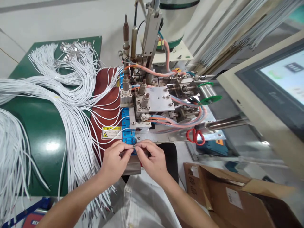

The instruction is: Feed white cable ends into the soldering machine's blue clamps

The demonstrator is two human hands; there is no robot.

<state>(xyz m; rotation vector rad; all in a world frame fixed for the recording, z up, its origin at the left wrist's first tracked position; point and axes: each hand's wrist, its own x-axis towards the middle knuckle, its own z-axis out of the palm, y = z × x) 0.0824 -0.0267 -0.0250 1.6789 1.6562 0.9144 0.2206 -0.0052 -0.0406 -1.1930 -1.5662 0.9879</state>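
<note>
My left hand [117, 160] and my right hand [153, 158] meet at the front of a machine, thumb and forefinger pinched on each. Between their fingertips is a tiny thin piece, too small to name. Just behind them runs a row of blue clamp blocks [127, 125], with white cables [111, 102] leading into it from the left. A large bundle of these white cables [73, 136] hangs over the table edge beside my left forearm.
A green table [47, 126] bears more cable bundles. The machine's metal plate [155, 99] carries hoses and a wire spool [209, 91]. Red-handled scissors [195, 136] lie at its right. A screen [275, 72] juts in from the right, above an open cardboard box [228, 193].
</note>
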